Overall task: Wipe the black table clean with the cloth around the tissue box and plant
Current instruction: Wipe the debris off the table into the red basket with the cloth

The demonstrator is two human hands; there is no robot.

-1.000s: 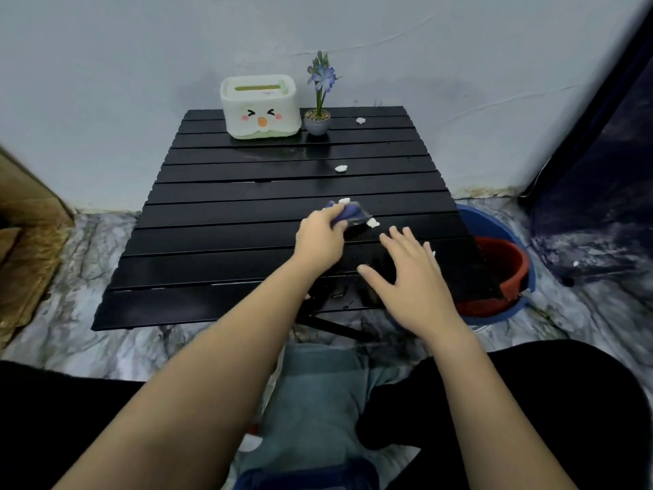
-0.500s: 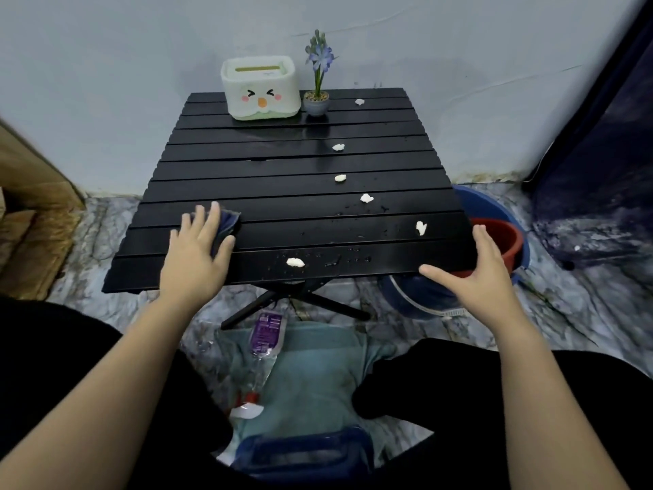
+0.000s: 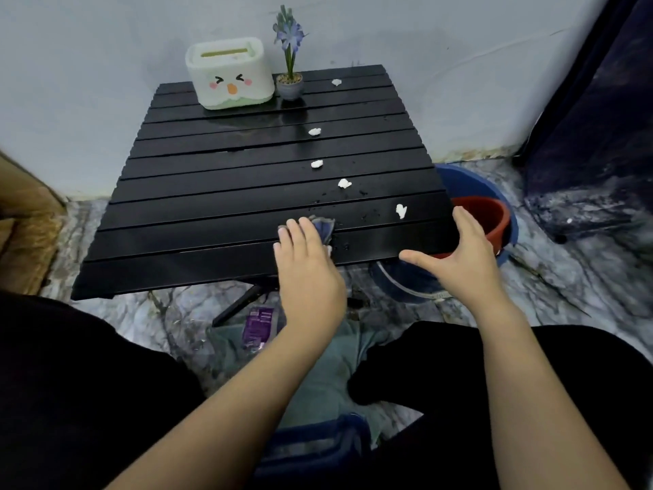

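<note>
head | dark blue-grey cloth (image 3: 324,226) lay bunched on the wet black slatted counter (image 3: 212,206), near its front edge | left hand (image 3: 307,267) pressed it, fingers straight, grip flat | right hand (image 3: 463,256) by the near right corner, grip spread wide, holding nothing

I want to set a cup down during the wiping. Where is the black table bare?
The left half of the table is bare: the slats from the tissue box forward to the near edge, left of the left hand pressing the cloth. The right side is crowded: white scraps run from the plant toward the right hand.
</note>
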